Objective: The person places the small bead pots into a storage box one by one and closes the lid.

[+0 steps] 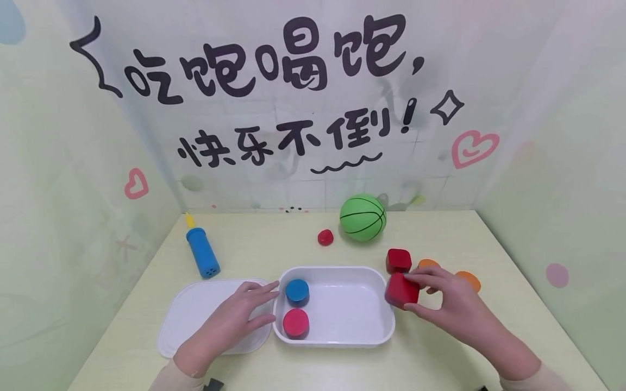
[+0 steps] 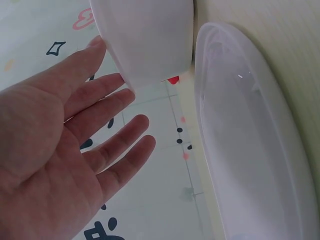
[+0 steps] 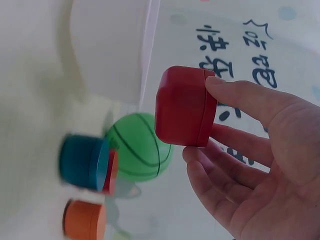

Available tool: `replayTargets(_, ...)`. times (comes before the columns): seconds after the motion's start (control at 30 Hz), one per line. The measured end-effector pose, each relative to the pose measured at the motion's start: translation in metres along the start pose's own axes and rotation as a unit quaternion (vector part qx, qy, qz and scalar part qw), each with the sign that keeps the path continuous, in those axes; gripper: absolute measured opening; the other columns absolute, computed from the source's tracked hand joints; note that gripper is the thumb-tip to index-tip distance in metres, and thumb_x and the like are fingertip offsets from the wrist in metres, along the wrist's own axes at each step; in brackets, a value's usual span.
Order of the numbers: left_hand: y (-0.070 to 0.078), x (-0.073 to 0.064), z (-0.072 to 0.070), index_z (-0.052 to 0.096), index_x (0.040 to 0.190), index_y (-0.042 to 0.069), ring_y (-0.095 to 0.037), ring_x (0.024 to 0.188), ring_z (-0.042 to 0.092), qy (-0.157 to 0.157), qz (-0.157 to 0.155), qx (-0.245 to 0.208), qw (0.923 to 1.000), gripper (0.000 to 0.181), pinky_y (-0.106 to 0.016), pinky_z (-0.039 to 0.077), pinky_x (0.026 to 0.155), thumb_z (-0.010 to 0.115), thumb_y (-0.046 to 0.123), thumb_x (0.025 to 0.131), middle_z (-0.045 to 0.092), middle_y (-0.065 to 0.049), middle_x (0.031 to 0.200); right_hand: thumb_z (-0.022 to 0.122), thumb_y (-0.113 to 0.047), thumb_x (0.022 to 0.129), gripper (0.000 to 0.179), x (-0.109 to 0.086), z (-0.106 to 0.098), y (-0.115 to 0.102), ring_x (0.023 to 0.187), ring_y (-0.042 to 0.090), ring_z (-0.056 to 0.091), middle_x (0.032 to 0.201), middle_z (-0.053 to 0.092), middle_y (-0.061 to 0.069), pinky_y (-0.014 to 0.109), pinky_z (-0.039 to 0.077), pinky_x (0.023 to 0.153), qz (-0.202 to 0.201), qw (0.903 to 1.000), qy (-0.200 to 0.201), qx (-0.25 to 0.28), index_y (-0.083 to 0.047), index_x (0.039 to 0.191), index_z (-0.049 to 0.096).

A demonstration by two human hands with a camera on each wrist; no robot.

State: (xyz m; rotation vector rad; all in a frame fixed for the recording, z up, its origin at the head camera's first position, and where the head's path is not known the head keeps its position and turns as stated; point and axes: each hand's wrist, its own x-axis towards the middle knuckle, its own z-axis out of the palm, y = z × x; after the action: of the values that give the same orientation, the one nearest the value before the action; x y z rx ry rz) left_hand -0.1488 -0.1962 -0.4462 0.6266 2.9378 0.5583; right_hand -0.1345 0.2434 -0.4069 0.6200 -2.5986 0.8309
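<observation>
My right hand (image 1: 452, 304) pinches a small red rounded-square lidded box (image 1: 403, 291) between thumb and fingers, beside the right rim of a white rectangular container (image 1: 349, 312). In the right wrist view that red box (image 3: 182, 107) appears lifted, its lid seam facing the palm. My left hand (image 1: 237, 312) has its fingers extended at the container's left wall; in the left wrist view the thumb and some fingertips meet the wall (image 2: 150, 40). Inside the container, at its left end, stand a blue round tub (image 1: 297, 292) and a pinkish-red round tub (image 1: 296, 323).
A white lid (image 1: 195, 309) lies left, partly under my left forearm. Behind it is a blue pump (image 1: 202, 252). Farther back are a small red object (image 1: 325, 237) and a green ball (image 1: 363, 217). Another red box (image 1: 398, 260), orange tubs (image 1: 468, 280) and a blue tub (image 3: 82, 160) stand right.
</observation>
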Motion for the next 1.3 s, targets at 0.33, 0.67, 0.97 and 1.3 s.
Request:
replayTargets(0.33, 0.002, 0.000, -0.001, 0.063, 0.144, 0.025, -0.025, 0.135, 0.052, -0.002, -0.002, -0.001, 1.0000, 0.057, -0.045, 0.058, 0.101, 0.077, 0.043, 0.092, 0.055, 0.008, 0.155, 0.094, -0.022, 0.076, 0.048, 0.015, 0.030, -0.031, 0.099, 0.014, 0.068, 0.121, 0.069, -0.005, 0.029, 0.063, 0.081, 0.019, 0.9958, -0.070, 0.056, -0.018, 0.120, 0.076)
replayTargets(0.67, 0.003, -0.001, -0.002, 0.063, 0.144, 0.024, -0.025, 0.135, 0.052, 0.000, -0.005, -0.006, 1.0000, 0.057, -0.045, 0.058, 0.101, 0.077, 0.042, 0.092, 0.055, 0.008, 0.154, 0.093, -0.026, 0.077, 0.047, 0.039, 0.062, -0.041, 0.096, 0.013, 0.066, 0.118, 0.070, -0.005, 0.023, 0.060, 0.078, 0.019, 0.9875, -0.137, 0.075, -0.017, 0.121, 0.076)
replayTargets(0.97, 0.003, 0.001, -0.003, 0.063, 0.143, 0.026, -0.023, 0.134, 0.053, -0.001, -0.009, 0.001, 1.0000, 0.057, -0.044, 0.059, 0.099, 0.078, 0.042, 0.091, 0.056, 0.009, 0.153, 0.093, -0.027, 0.077, 0.053, 0.058, 0.092, -0.043, 0.104, 0.014, 0.065, 0.120, 0.069, -0.005, 0.031, 0.062, 0.084, 0.056, 0.9777, -0.191, 0.067, -0.017, 0.125, 0.074)
replayTargets(1.3, 0.004, 0.003, -0.002, 0.064, 0.143, 0.028, -0.025, 0.136, 0.052, -0.009, -0.020, 0.005, 0.9997, 0.058, -0.046, 0.059, 0.099, 0.080, 0.043, 0.089, 0.056, 0.009, 0.153, 0.094, -0.026, 0.076, 0.054, 0.076, 0.112, -0.051, 0.107, 0.021, 0.068, 0.119, 0.072, 0.000, 0.033, 0.063, 0.086, 0.070, 0.9683, -0.231, 0.062, -0.015, 0.125, 0.075)
